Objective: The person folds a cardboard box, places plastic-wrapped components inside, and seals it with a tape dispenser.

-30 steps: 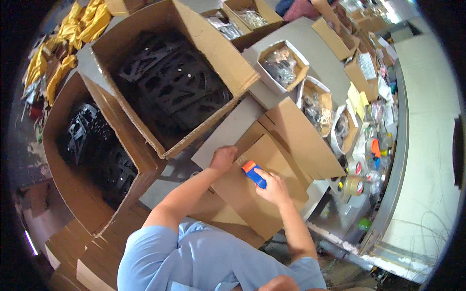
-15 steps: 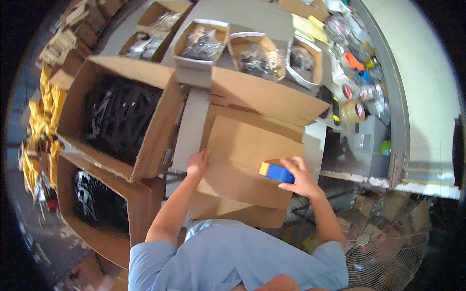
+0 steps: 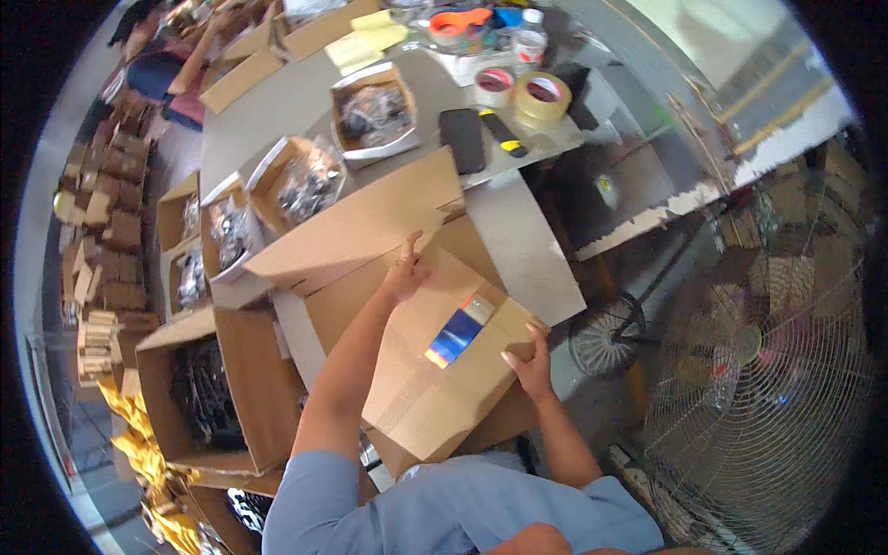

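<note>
Head view: the fingers of the left hand [image 3: 407, 270] were stretched out flat and pressed on the top flap of a closed cardboard box [image 3: 407, 388], near the far edge where that flap met another, raised flap [image 3: 356, 227]. The hand gripped nothing. The fingers of the right hand [image 3: 532, 363] were curled over the box's right-hand edge, thumb on top, holding the cardboard itself and no tool.

Between the two hands, on the flap, lay a blue and orange tape dispenser [image 3: 460, 330], resting free with neither hand touching it. Its long axis ran on a slant, from the near left up toward the far right, roughly along the line of the box's seam. It lay just to the left of the right hand and nearer to that hand than to the left one, which sat farther off toward the box's far edge.

Beyond the box, the grey desk [image 3: 518, 236] carried small open cartons of bagged parts [image 3: 375, 113], a dark phone [image 3: 462, 140] and rolls of tape [image 3: 542, 98]. To the left stood a large open carton of black parts [image 3: 205, 393]; a wire floor fan [image 3: 758, 370] stood to the right.
</note>
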`<act>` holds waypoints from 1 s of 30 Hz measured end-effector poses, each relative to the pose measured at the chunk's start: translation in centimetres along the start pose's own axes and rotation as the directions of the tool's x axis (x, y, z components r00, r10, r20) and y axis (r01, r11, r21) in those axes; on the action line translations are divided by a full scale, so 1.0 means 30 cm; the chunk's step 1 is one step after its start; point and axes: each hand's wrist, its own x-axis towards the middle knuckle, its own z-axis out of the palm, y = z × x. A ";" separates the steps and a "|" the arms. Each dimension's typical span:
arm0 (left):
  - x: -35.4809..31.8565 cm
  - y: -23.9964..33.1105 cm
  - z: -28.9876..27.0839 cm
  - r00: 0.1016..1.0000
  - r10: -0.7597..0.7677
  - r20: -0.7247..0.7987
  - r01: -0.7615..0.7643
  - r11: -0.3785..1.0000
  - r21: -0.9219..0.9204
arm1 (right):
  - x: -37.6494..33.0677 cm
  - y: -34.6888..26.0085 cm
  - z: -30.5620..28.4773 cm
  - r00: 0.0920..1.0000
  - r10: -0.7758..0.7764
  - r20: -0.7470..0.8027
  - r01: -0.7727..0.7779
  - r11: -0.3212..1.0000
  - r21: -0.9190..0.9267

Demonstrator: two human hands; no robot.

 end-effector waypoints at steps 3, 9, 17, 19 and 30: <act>0.094 0.033 0.033 0.938 -0.204 0.280 0.231 0.970 -0.069 | 0.021 0.027 0.008 0.995 0.053 -0.081 -0.055 0.998 -0.016; 0.077 0.032 0.045 0.991 0.104 0.079 -0.131 0.812 0.568 | 0.020 -0.002 0.007 0.984 0.026 -0.179 -0.123 0.821 -0.557; 0.049 0.034 0.040 0.999 -0.014 0.040 0.006 0.983 0.184 | 0.030 -0.041 0.029 0.957 0.167 -0.238 -0.184 0.982 -0.051; 0.019 0.163 0.013 0.960 -0.205 0.192 0.153 0.955 0.253 | 0.006 -0.048 0.035 0.963 0.149 -0.225 -0.160 0.987 -0.029; -0.333 0.084 0.163 0.779 0.334 0.531 -0.514 0.825 0.235 | 0.015 -0.365 0.046 0.921 -0.353 0.166 0.369 0.926 -0.079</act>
